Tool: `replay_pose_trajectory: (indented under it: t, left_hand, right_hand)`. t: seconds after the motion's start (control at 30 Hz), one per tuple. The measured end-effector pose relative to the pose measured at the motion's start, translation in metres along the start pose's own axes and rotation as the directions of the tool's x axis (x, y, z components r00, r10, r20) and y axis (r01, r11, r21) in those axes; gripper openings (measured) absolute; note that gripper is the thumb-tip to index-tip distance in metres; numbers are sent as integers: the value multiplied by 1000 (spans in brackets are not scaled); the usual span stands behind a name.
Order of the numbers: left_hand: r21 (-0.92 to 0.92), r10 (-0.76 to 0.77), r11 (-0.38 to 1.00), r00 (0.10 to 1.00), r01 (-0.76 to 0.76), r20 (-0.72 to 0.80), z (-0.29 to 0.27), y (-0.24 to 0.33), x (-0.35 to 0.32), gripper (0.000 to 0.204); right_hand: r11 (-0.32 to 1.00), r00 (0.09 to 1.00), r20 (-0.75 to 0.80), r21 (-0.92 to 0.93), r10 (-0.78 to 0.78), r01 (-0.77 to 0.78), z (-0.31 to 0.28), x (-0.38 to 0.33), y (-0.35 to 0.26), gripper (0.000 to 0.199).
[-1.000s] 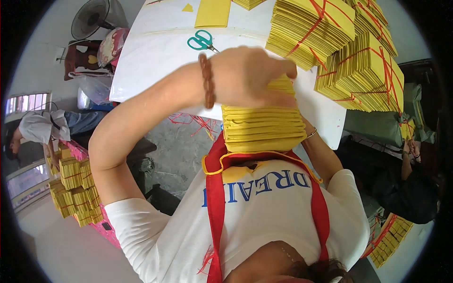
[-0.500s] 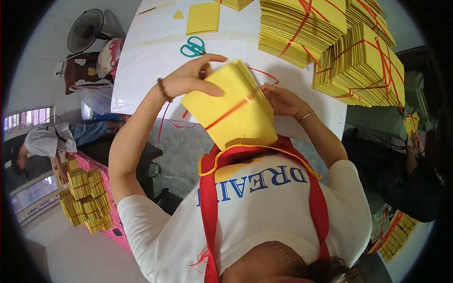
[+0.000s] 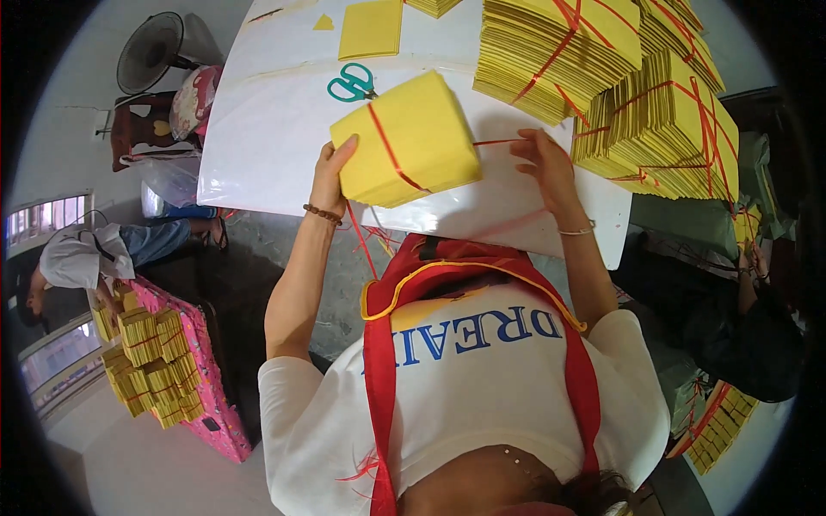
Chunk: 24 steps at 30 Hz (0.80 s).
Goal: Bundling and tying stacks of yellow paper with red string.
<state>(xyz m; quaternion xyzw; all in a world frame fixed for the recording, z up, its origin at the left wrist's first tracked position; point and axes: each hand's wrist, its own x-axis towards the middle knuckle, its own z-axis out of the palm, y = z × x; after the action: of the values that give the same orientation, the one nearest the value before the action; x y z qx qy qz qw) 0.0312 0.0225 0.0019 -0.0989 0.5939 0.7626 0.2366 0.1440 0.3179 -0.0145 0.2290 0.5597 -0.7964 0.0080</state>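
Note:
A thick stack of yellow paper sheets [image 3: 422, 129] is held up over the near part of the white table. My left hand [image 3: 331, 176] grips its left side, thumb on the top face. One band of red string [image 3: 385, 142] crosses the stack. From the stack's right edge, a length of red string [image 3: 496, 142] runs taut to my right hand [image 3: 546, 168], whose thumb and fingers pinch it. Another loose red strand hangs below my left hand. Just beyond the stack lie teal-handled scissors [image 3: 351, 82], their blades partly hidden behind it.
Large yellow paper stacks [image 3: 559, 60] tied with red string stand at the table's [image 3: 258, 129] far right. A smaller flat yellow pile [image 3: 370, 28] lies farther back. At left, a person [image 3: 82, 256] is beside bundles [image 3: 155, 361] on a pink-covered surface; another person is at right.
The yellow stack has turned and moved away from my body. My left hand has shifted to its left side; my right hand has drawn away to the right, pulling the string.

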Motion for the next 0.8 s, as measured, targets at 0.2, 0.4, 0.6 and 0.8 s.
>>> replay_pose_trajectory:
  t: [0.2, 0.4, 0.6, 0.8]
  left_hand:
    - [240, 61, 969, 998, -61, 6, 17, -2, -5, 65]
    - [623, 84, 768, 988, -146, 127, 13, 8, 1, 69]
    - [768, 220, 585, 963, -260, 158, 10, 30, -19, 61]
    - [695, 480, 503, 835, -513, 269, 2, 75, -65, 52]
  right_hand:
    - [870, 983, 19, -462, -184, 172, -9, -21, -72, 33]
    - [355, 606, 640, -491, -472, 796, 74, 9, -96, 32]
    - [571, 547, 828, -391, -124, 722, 147, 41, -53, 35]
    - [704, 752, 659, -523, -24, 481, 144, 43, -45, 37]
